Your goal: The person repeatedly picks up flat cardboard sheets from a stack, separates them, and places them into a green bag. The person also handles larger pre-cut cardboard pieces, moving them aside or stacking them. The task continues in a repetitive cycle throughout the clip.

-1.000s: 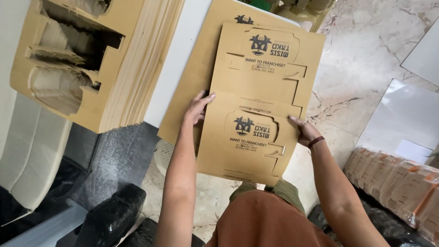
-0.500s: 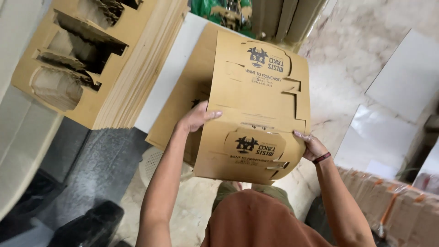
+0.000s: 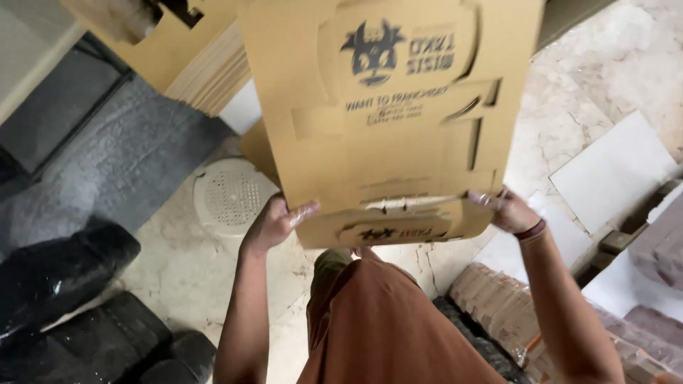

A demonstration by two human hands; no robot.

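The left hand [image 3: 274, 224] has its fingers curled shut on the bottom left edge of the box blank [image 3: 388, 107]. The thumb sits on the front, and the other fingers go round behind, out of sight. The right hand [image 3: 509, 210] pinches the bottom right edge the same way, with a dark band on its wrist. Both hands look shiny, as if they wear thin clear gloves, but it is hard to be sure.

The blank is a flat brown card with cut slots and a dark printed picture. It is held up in the air in front of the person, and it fills the view from the middle up to 12 o'clock. Its bottom flap [image 3: 395, 229] bends toward the person between the two hands — so the folding looks only just begun. The rest of the card is flat, with no sides standing yet.

Out past the hands, at 11 o'clock, is a stack [image 3: 206, 64] of more flat brown cards, not folded. A round white grille [image 3: 231, 195] lies on the stone floor just left of the left hand. Black bags [image 3: 67, 277] sit at 8 o'clock. At 4 o'clock lies a wrapped bundle [image 3: 498, 299] of tan cards, and white boards [image 3: 612, 171] lie on the floor at 3 o'clock.
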